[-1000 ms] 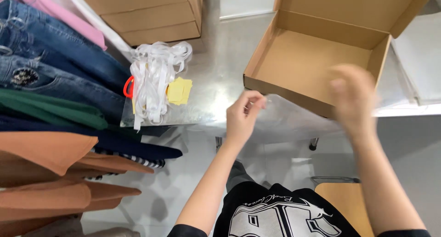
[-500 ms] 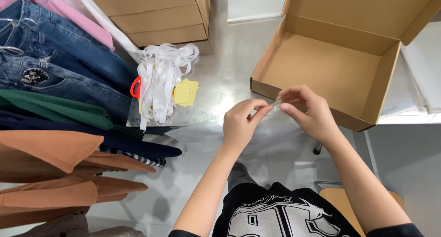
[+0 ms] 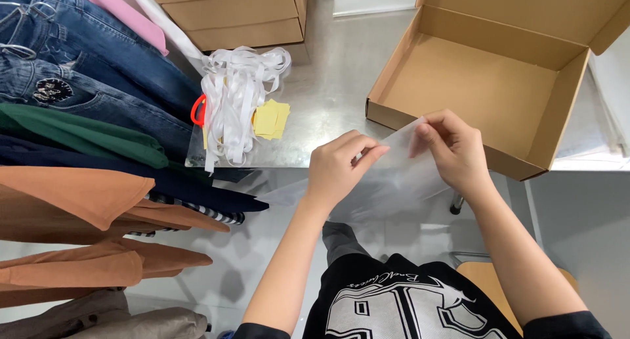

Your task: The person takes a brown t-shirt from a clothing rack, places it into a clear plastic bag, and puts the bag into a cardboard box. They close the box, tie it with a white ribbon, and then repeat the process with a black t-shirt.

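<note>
1. I see the left hand (image 3: 338,168) pinching the top edge of a clear plastic bag (image 3: 387,178), fingers closed on it.
2. The right hand (image 3: 453,148) grips the same edge, thumb and fingers closed on the film.
3. The bag hangs just in front of the open cardboard box (image 3: 485,76), over the near edge of the steel counter (image 3: 335,70).
4. Left of the box, well apart: a bundle of white straps (image 3: 236,96), yellow slips (image 3: 270,119) beside it.
5. Farther left of the box hang jeans (image 3: 79,83) and brown garments (image 3: 85,201).
</note>
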